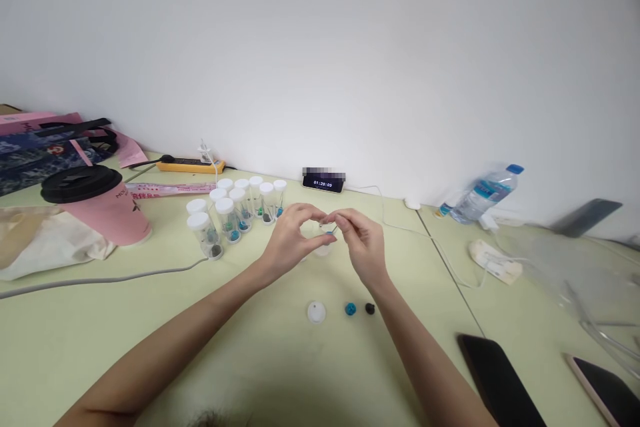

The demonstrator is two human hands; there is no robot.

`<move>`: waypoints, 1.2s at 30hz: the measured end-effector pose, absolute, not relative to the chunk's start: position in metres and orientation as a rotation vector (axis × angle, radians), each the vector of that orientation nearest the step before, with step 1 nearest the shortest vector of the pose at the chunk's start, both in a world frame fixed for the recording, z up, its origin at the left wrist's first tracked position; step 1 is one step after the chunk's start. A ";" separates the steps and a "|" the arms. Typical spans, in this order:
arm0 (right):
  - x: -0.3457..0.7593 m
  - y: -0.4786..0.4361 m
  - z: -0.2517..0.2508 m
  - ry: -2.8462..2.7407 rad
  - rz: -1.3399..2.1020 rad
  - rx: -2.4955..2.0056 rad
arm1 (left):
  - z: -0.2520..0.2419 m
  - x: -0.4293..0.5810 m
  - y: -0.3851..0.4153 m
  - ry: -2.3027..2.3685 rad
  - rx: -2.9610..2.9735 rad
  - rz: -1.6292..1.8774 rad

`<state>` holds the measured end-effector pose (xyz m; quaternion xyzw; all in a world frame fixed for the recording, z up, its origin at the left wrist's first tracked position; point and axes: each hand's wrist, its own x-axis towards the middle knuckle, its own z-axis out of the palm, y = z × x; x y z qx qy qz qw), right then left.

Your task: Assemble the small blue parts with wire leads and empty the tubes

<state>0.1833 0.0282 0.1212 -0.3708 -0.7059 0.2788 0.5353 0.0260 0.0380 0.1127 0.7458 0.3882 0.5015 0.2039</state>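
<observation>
My left hand point(290, 240) is curled round the open top of a clear plastic tube point(324, 249) standing on the table. Fingers of my right hand point(364, 247) are pinched together at the tube's mouth, on something thin like a small stick point(334, 229); the fingers partly hide it. Nearer me lie a round white cap point(316, 312), a small blue ball-like piece point(351, 309) and a smaller black one point(370, 308). To the left stand several clear tubes point(227, 223) with white caps, holding blue, green and dark pieces.
A pink cup point(107, 210) with a black lid stands left, near a yellow power strip point(190, 165). A phone point(323, 180) showing a timer leans at the wall. On the right are a water bottle point(483, 197), a black phone point(497, 377) and white cables point(450, 267).
</observation>
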 end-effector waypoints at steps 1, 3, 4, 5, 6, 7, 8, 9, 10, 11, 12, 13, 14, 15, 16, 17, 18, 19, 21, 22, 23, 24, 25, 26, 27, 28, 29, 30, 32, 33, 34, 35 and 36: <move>0.183 0.028 0.122 -1.689 0.614 -0.898 | 0.116 0.025 0.037 1.072 2.075 1.393; 0.185 0.026 0.126 -1.729 0.550 -0.924 | 0.122 0.022 0.035 1.042 2.055 1.358; 0.186 0.025 0.128 -1.751 0.539 -0.933 | 0.125 0.021 0.034 1.026 2.036 1.332; 0.186 0.024 0.131 -1.765 0.537 -0.942 | 0.127 0.020 0.033 1.012 2.012 1.303; 0.187 0.023 0.133 -1.768 0.536 -0.948 | 0.130 0.018 0.032 1.003 1.985 1.274; 0.188 0.021 0.136 -1.762 0.534 -0.952 | 0.132 0.017 0.032 0.997 1.959 1.248; 0.188 0.019 0.139 -1.750 0.530 -0.955 | 0.134 0.017 0.031 0.993 1.938 1.223; 0.188 0.016 0.141 -1.737 0.526 -0.958 | 0.135 0.016 0.030 0.987 1.922 1.201; 0.188 0.014 0.143 -1.722 0.519 -0.961 | 0.137 0.015 0.029 0.980 1.914 1.181; 0.188 0.012 0.145 -1.706 0.514 -0.964 | 0.139 0.015 0.028 0.969 1.909 1.165; 0.188 0.010 0.146 -1.691 0.510 -0.965 | 0.140 0.014 0.028 0.955 1.904 1.150; 0.189 0.009 0.148 -1.675 0.509 -0.965 | 0.142 0.014 0.027 0.939 1.895 1.140; 0.189 0.007 0.149 -1.662 0.509 -0.961 | 0.143 0.014 0.026 0.921 1.883 1.132; 0.190 0.006 0.150 -1.656 0.506 -0.955 | 0.144 0.013 0.025 0.896 1.866 1.121; 0.191 0.005 0.151 -1.659 0.497 -0.947 | 0.145 0.013 0.025 0.866 1.845 1.106; 0.192 0.004 0.153 -1.670 0.485 -0.937 | 0.146 0.013 0.024 0.838 1.818 1.089; 0.193 0.003 0.155 -1.685 0.469 -0.927 | 0.147 0.012 0.023 0.816 1.788 1.069; 0.194 0.003 0.157 -1.704 0.454 -0.918 | 0.147 0.012 0.023 0.800 1.758 1.050; 0.196 0.001 0.160 -1.755 0.438 -0.907 | 0.148 0.011 0.022 0.777 1.684 1.020; 0.196 0.000 0.161 -1.783 0.440 -0.902 | 0.149 0.011 0.022 0.765 1.642 1.010; 0.197 0.000 0.162 -1.809 0.448 -0.899 | 0.149 0.010 0.022 0.752 1.601 1.002; 0.198 0.000 0.162 -1.832 0.460 -0.895 | 0.149 0.010 0.022 0.742 1.565 0.994; 0.199 0.000 0.163 -1.850 0.477 -0.890 | 0.149 0.009 0.022 0.737 1.539 0.986; 0.200 0.000 0.163 -1.864 0.496 -0.882 | 0.149 0.009 0.023 0.738 1.527 0.975; 0.201 0.001 0.163 -1.877 0.517 -0.875 | 0.148 0.009 0.023 0.744 1.526 0.960; 0.203 0.002 0.163 -1.891 0.540 -0.869 | 0.148 0.009 0.023 0.751 1.534 0.944; 0.204 0.003 0.162 -1.905 0.566 -0.864 | 0.148 0.009 0.023 0.755 1.543 0.930; 0.205 0.004 0.162 -1.921 0.593 -0.862 | 0.148 0.009 0.023 0.757 1.551 0.916; 0.207 0.005 0.161 -1.954 0.657 -0.867 | 0.148 0.011 0.022 0.759 1.556 0.894; 0.207 0.005 0.160 -1.972 0.693 -0.869 | 0.148 0.012 0.021 0.757 1.553 0.887; 0.206 0.005 0.160 -1.990 0.730 -0.867 | 0.148 0.012 0.020 0.757 1.547 0.880; 0.205 0.005 0.159 -2.008 0.765 -0.864 | 0.149 0.013 0.020 0.761 1.540 0.873; 0.203 0.004 0.159 -2.022 0.792 -0.859 | 0.149 0.013 0.019 0.770 1.534 0.872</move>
